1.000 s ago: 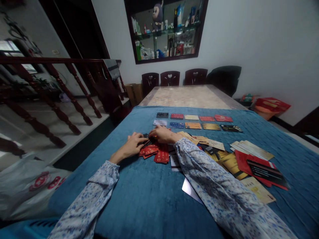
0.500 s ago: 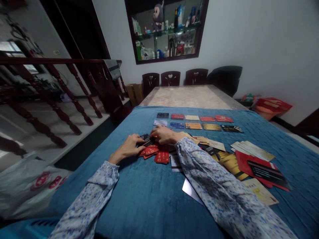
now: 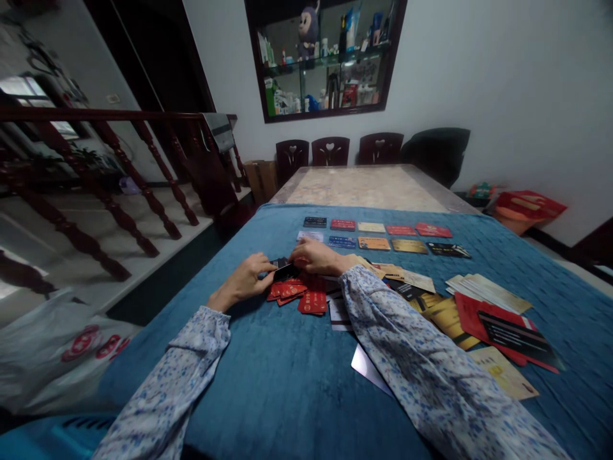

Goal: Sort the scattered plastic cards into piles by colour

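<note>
Between my hands is a black card (image 3: 283, 271), slightly tilted up, with a light edge catching the eye. My left hand (image 3: 246, 280) pinches its left end between thumb and fingers. At the other end, the bent fingers of my right hand (image 3: 316, 257) are closed on it; their tips are partly hidden. Just below lie fanned red cards (image 3: 286, 292) and a small stack of red cards (image 3: 313, 300). White cards with dark stripes (image 3: 340, 314) lie partly under my right sleeve. Beyond my hands, cards are laid in two rows, including a blue card (image 3: 341, 242) and an orange card (image 3: 374, 243).
Right of my right forearm lie loose piles: gold cards (image 3: 447, 319), pale cards (image 3: 488, 291) and a large red card (image 3: 479, 319). A blue cloth (image 3: 268, 383) covers the near table. A wooden railing (image 3: 119, 191) and a plastic bag (image 3: 62, 358) are at the left.
The black card between my hands has tilted, and its light edge now shows. My fingers have shifted slightly on it. The view has moved a little; the laid-out cards have stayed put.
</note>
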Motion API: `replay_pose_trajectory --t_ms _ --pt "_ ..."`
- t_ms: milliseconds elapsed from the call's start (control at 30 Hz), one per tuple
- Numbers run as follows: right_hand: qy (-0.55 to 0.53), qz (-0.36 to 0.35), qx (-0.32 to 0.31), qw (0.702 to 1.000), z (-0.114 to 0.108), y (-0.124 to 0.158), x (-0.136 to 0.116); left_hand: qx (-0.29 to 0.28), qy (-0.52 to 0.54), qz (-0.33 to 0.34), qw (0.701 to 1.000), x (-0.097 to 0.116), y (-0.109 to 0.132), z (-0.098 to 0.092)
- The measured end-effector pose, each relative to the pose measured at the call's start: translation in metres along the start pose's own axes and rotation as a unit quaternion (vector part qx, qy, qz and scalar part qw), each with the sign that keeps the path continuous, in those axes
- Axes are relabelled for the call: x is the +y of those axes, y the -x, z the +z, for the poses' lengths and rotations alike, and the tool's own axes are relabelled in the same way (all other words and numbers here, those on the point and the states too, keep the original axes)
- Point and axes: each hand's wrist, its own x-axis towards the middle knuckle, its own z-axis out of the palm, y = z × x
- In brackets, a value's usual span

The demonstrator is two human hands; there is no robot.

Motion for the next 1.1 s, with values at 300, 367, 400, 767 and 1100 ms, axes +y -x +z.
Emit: replay_pose_trajectory --t_ms 300,367,400,767,1100 --pt "0.052 0.071 0.046 0.995 -0.003 -0.003 -0.015 0.078 0.004 -0.035 0.996 -0.015 0.003 0.005" --pt "0.055 0.083 0.05 0.994 -0.001 -0.004 -0.016 0.087 0.002 -0.044 0.995 -0.018 0.002 0.009" --pt "0.057 0.088 0.053 0.993 0.0 -0.004 -0.017 0.09 0.002 -0.05 0.995 -0.019 0.002 0.011" --pt "0.081 0.145 0.059 0.984 0.003 -0.001 -0.029 0.115 0.015 -0.12 0.986 -0.022 0.003 0.021" --pt "0.093 0.156 0.054 0.982 0.017 -0.003 -0.026 0.064 0.039 -0.152 0.986 -0.017 0.002 0.027"
